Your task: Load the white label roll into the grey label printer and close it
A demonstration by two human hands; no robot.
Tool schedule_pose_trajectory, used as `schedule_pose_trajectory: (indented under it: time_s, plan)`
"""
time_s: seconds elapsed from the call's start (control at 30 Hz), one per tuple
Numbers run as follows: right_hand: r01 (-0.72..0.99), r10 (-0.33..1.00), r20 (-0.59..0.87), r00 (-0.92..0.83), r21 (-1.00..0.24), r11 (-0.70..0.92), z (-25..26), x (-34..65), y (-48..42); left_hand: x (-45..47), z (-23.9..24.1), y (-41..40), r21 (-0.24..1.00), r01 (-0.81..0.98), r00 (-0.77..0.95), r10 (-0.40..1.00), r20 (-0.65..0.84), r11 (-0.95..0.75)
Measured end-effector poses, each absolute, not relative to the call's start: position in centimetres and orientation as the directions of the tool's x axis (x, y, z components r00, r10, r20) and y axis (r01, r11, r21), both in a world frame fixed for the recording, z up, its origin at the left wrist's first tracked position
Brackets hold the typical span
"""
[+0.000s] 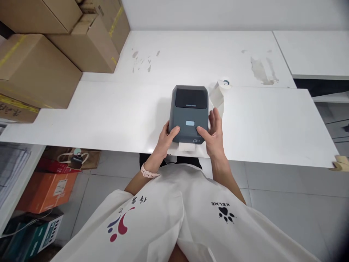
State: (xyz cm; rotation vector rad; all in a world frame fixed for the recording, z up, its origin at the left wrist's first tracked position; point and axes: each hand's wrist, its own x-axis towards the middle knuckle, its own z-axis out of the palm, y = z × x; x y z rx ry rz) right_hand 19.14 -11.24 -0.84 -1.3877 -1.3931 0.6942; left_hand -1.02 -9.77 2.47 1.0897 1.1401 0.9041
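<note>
A dark grey-blue label printer (189,115) with a black window and a pale button is between my hands at the front of the white table (117,120). My left hand (165,138) grips its left front corner, thumb on top and fingers around the side. On the other side, my right hand (214,135) holds the right edge with its thumb on the top; its fingers reach up along the side. A piece of white label paper (187,147) sticks out at the printer's front. Behind its right side lies a partly unrolled label roll (224,84).
Cardboard boxes (94,47) are stacked at the table's left end. A white wall (218,14) closes off the back. Below left, an orange box (49,189) and other packages stand on the floor. A tan object (340,163) sits at the table's right front corner.
</note>
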Motion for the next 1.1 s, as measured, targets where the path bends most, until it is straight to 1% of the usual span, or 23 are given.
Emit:
schedule_pose_trajectory:
  time_s: [0.1, 0.17, 0.3, 0.37, 0.43, 0.47, 0.53, 0.6, 0.63, 0.67, 0.7, 0.77, 0.83, 0.93, 1.0, 1.1]
  plan:
    - [0.271, 0.989, 0.145, 0.006, -0.953, 0.138, -1.5, 19.9, -10.7, -0.8, 2.1, -9.3, 0.963, -0.049, 0.115, 0.959, -0.258, 0.265]
    - [0.246, 0.991, 0.126, -0.043, -0.96, 0.133, -1.4, 20.2, -10.3, -0.9, 1.8, -8.9, 0.972, -0.007, 0.096, 0.968, -0.233, 0.234]
    - [0.27, 0.99, 0.136, -0.045, -0.952, 0.143, -0.9, 20.0, -10.1, -1.6, 1.5, -9.5, 0.98, 0.072, 0.137, 0.972, -0.192, 0.183]
    - [0.243, 0.991, 0.129, -0.019, -0.961, 0.13, -0.8, 19.7, -10.1, -2.0, 1.5, -10.9, 0.977, 0.153, 0.043, 0.986, -0.158, 0.15]
    - [0.184, 0.994, 0.107, 0.014, -0.978, 0.103, -0.9, 19.4, -10.3, -2.3, 1.4, -12.7, 0.954, 0.267, -0.115, 0.988, -0.107, 0.134]
    - [0.157, 0.995, 0.095, 0.032, -0.984, 0.089, -0.9, 19.3, -10.4, -2.4, 1.3, -13.6, 0.946, 0.283, -0.123, 0.984, -0.127, 0.157]
    - [0.136, 0.994, 0.085, 0.065, -0.988, 0.076, -1.1, 19.0, -10.4, -2.2, 1.1, -14.9, 0.937, 0.235, 0.051, 0.959, -0.278, 0.259]
    - [0.146, 0.99, 0.101, 0.103, -0.986, 0.085, -1.1, 19.0, -10.4, -1.7, 0.9, -15.4, 0.913, 0.155, 0.275, 0.871, -0.408, 0.379]
    - [0.164, 0.986, 0.118, 0.117, -0.982, 0.098, -1.1, 19.0, -10.3, -1.4, 0.9, -15.4, 0.9, 0.119, 0.346, 0.832, -0.433, 0.419]
    - [0.194, 0.983, 0.141, 0.12, -0.974, 0.116, -1.0, 19.0, -10.1, -1.1, 0.8, -15.2, 0.896, 0.088, 0.381, 0.816, -0.434, 0.436]
    - [0.235, 0.979, 0.166, 0.114, -0.963, 0.136, -0.9, 19.1, -9.9, -0.9, 0.8, -14.9, 0.901, 0.067, 0.394, 0.818, -0.419, 0.429]
    - [0.33, 0.973, 0.213, 0.093, -0.928, 0.172, -0.5, 19.2, -9.4, -0.9, 0.6, -14.3, 0.929, 0.08, 0.391, 0.846, -0.362, 0.36]
    - [0.405, 0.968, 0.24, 0.074, -0.894, 0.19, 0.0, 19.2, -9.0, -1.2, 0.4, -13.9, 0.952, 0.155, 0.397, 0.865, -0.305, 0.264]
    - [0.459, 0.963, 0.254, 0.09, -0.869, 0.186, 0.7, 18.9, -8.5, -1.7, 0.1, -13.6, 0.951, 0.27, 0.402, 0.88, -0.253, 0.15]
    - [0.498, 0.958, 0.27, 0.102, -0.847, 0.186, 0.9, 18.7, -8.3, -1.7, -0.1, -13.6, 0.946, 0.306, 0.376, 0.898, -0.227, 0.11]
    - [0.535, 0.952, 0.289, 0.1, -0.822, 0.193, 1.1, 18.6, -8.3, -1.4, 0.0, -13.7, 0.947, 0.301, 0.351, 0.912, -0.215, 0.107]
